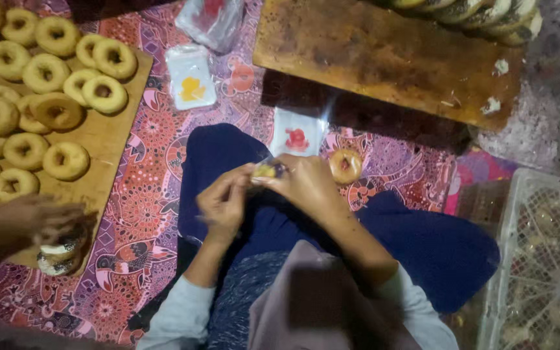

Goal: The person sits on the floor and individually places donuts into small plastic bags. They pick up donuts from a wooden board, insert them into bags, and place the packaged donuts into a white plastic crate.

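My left hand [223,202] and my right hand [306,185] meet over my lap, both pinching a small clear plastic bag [269,170] with a yellowish doughnut inside. A single glazed doughnut [345,166] lies on the patterned cloth just right of my right hand. An empty clear bag with a red print [297,133] lies flat just beyond my hands. My legs in dark blue fabric [422,240] fill the middle.
A wooden board [108,139] at left carries several ring doughnuts. Another person's hand [30,220] rests on coated doughnuts at its near end. More bags [191,76] lie on the cloth. A second wooden board [384,52] sits behind; a white plastic crate [539,259] stands at right.
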